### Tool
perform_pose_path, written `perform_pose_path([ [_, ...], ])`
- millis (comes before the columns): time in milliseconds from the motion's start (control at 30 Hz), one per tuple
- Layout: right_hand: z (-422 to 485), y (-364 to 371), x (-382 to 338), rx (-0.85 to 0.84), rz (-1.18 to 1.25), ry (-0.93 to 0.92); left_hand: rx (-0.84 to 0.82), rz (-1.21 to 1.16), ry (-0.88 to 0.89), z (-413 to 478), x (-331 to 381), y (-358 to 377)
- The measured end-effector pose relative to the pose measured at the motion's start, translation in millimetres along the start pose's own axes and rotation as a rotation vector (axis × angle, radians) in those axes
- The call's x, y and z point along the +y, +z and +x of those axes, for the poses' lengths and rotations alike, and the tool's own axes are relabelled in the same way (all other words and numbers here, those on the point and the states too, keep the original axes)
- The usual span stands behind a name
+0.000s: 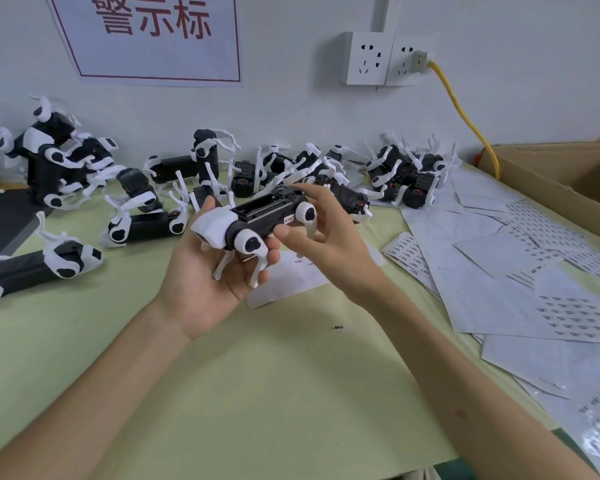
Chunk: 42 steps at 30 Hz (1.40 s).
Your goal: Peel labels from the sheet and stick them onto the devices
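Note:
A black and white robot-dog device (257, 220) lies belly-up above the table in my left hand (208, 285), whose thumb and fingers curl round its body. A small white label (288, 219) sits on the device's black side near the rear leg. My right hand (326, 237) is at the device's rear end, thumb just below the label, index finger stretched over the top and the other fingers behind the white rear leg. A label sheet (288, 278) lies on the table right under both hands.
Several more black and white devices (136, 223) are piled along the back of the green table (257, 393), from far left to right. Used and printed label sheets (499, 258) cover the right side beside a cardboard box (568, 178). One loose label (338, 328) lies on the mat.

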State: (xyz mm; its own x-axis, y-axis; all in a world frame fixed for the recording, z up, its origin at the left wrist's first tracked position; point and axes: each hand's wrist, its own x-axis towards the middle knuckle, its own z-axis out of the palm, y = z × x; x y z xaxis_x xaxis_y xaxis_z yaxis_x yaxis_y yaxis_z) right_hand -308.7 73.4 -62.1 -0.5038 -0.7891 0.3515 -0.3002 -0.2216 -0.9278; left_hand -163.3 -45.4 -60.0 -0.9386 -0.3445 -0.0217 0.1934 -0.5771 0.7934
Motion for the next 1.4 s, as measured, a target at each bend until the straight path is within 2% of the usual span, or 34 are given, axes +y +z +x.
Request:
perform_pose_path([
  [233,2,-1,1,0.028,0.074,-0.012,0.049,-0.157,-0.026,-2,-2,7],
  [467,2,-4,1,0.03,0.037,-0.027,0.03,-0.182,-0.018,0,-4,6],
  [533,4,-7,1,-0.01,-0.04,-0.018,0.058,-0.172,-0.019,1,-4,4],
  [633,4,-22,-3,-0.031,-0.325,-0.092,0.091,-0.171,-0.034,2,-5,4],
  [767,4,-39,-15,-0.183,-0.461,-0.113,0.099,-0.131,-0.068,1,-4,3],
  [867,7,-41,-24,-0.148,-0.516,-0.095,0.039,0.016,-0.108,2,-4,-1],
  [933,10,-50,-32,-0.134,-0.391,-0.02,0.018,0.089,-0.086,5,-6,-1],
  [1033,6,-78,-40,-0.089,-0.013,0.213,0.122,0.2,0.082,10,-5,-4],
  [1100,1,-105,-44,0.006,0.226,0.318,0.185,0.183,0.178,9,-2,-6],
  [1200,5,-170,-55,0.295,0.563,0.302,0.292,0.279,0.259,11,-1,-14],
  [1300,12,-245,-69,0.572,0.966,0.19,0.37,0.605,0.293,13,-6,-17],
  [1333,13,-268,-71,0.668,0.998,0.158,0.357,0.729,0.295,13,-9,-16],
  [1400,12,-295,-65,0.872,0.936,0.21,0.293,0.987,0.295,12,-18,-18],
])
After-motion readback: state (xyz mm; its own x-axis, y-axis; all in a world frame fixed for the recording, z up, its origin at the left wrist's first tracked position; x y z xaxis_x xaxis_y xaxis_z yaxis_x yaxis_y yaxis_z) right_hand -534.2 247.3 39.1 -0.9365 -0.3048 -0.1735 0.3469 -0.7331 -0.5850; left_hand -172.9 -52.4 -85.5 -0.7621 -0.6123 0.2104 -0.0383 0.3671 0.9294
